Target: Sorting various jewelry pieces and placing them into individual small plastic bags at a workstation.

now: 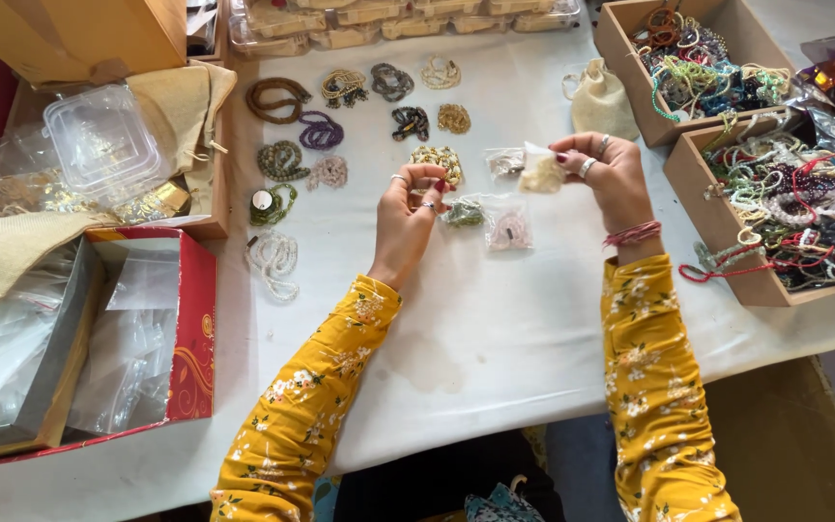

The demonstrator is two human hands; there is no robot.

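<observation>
Head view, looking down on a table under a white cloth (495, 329).

Right hand (611, 174): raised above the cloth, fingers pinched shut on the top edge of a small clear plastic pouch (540, 172) holding something pale and cream-coloured. Rings on the fingers, red thread band at the wrist, yellow floral sleeve.

Left hand (408, 217): held just left of centre, thumb and fingertips drawn together near the palm; whether anything small sits between them I cannot tell. Rings here too, same yellow sleeve.

Between the hands, on the cloth: a filled pouch with green beads (464, 213) just beside the left fingertips, and a pouch with pink beads (508, 230) next to it. A further clear pouch (504, 162) lies just left of the held one.

Behind, in loose rows: coiled bead bracelets (321, 130) in brown, purple, green, gold and white. A small cream drawstring bag (599, 100) sits farther right.

Right edge: two open cardboard boxes (717, 217) heaped with mixed bracelets.

Left edge: a red box (195, 319) holding empty clear bags, and a clear plastic container (103, 140) resting on cloth.
</observation>
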